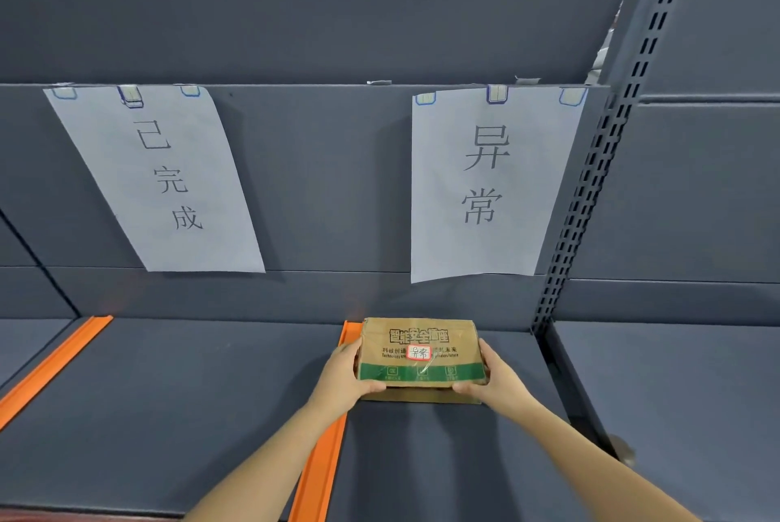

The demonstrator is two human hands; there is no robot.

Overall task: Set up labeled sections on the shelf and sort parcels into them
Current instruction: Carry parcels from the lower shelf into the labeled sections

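Cardboard parcel (422, 352) on grey shelf (169, 395), right of orange divider (320, 471), below sheet reading 异常 (485, 179). Left hand (344, 378) grips parcel's left end, right hand (496, 380) grips right end. Red-bordered sticker (420, 352) on parcel: 异常; printed heading 智能安全插座. Left sheet (169, 179): 已完成.

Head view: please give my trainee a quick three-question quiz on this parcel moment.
1. True or false: the left hand and the right hand both grip the cardboard parcel.
2. On which side of the nearest orange divider is the parcel? A) left B) right
3. Fill in: the parcel's red-edged sticker matches the ___ paper sign.
Key: 1 true; 2 B; 3 right.
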